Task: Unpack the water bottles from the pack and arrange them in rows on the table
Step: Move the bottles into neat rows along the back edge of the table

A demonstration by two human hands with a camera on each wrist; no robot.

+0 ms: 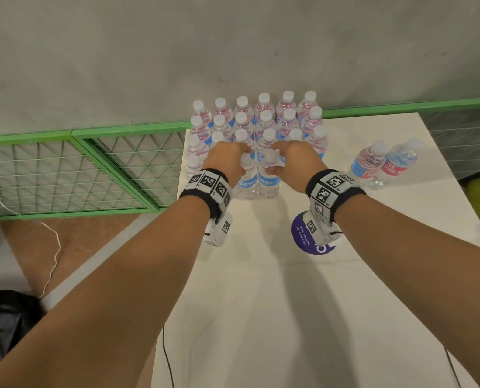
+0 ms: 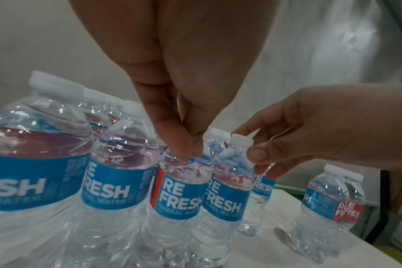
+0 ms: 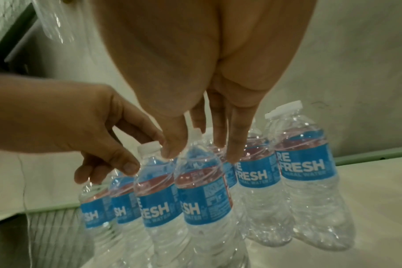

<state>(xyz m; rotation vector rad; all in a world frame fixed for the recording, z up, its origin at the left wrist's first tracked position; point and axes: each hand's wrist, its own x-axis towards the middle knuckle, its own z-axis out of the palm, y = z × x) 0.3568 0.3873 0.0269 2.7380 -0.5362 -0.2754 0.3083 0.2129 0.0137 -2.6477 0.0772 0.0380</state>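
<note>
Several clear water bottles with blue labels and white caps stand in rows at the far side of the white table. Two more bottles stand side by side just in front of the rows. My left hand pinches the neck of the left bottle. My right hand grips the top of the right bottle. Both bottles are upright, their bases at or near the tabletop.
Two bottles stand apart at the right of the table. A purple round sticker lies under my right wrist. A green mesh fence and a grey wall lie beyond the table's left edge. A thin cable crosses the near table.
</note>
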